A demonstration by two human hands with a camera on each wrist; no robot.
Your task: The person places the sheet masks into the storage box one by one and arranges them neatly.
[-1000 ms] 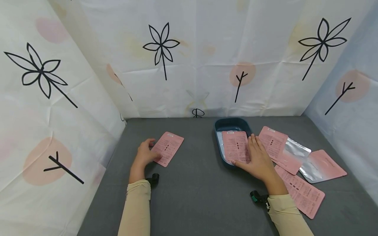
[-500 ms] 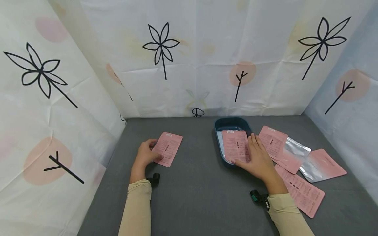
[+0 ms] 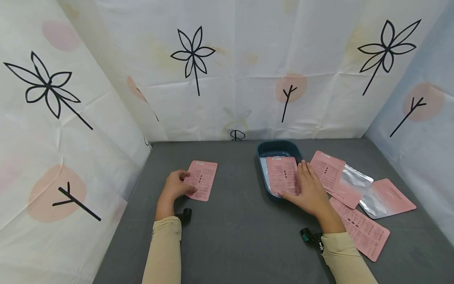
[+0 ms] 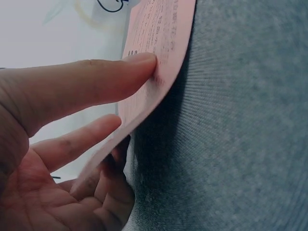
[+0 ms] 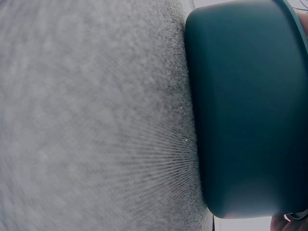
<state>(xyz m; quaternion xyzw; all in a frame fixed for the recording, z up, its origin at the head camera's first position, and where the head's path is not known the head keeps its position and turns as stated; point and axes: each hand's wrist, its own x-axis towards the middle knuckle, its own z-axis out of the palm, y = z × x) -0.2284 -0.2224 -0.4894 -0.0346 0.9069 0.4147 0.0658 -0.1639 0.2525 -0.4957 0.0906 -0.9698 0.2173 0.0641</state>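
Note:
My left hand [image 3: 174,185] holds the lower left edge of a flat pink sachet [image 3: 203,177]. In the left wrist view, the thumb lies on the sachet's printed face, with fingers behind it; its edge is bent up off the cloth. A dark teal tray [image 3: 280,146] stands right of centre, with a pink sachet [image 3: 282,177] lying in it over a silvery one. Beside it, my right hand [image 3: 312,193] rests on the tray's right rim, fingers extended and thumb at the near end. In the right wrist view, the tray's outer wall [image 5: 250,115] hides most of this hand.
Several pink and silver sachets [image 3: 369,232] lie overlapping to the right of the tray, close to the right forearm. Grey cloth [image 3: 234,221] covers the table. White patterned fabric [image 3: 234,79] walls in the back and both sides.
The sachet in my left hand has turned anticlockwise, from slanted to nearly straight, its top swinging left. My right hand and the tray have stayed put.

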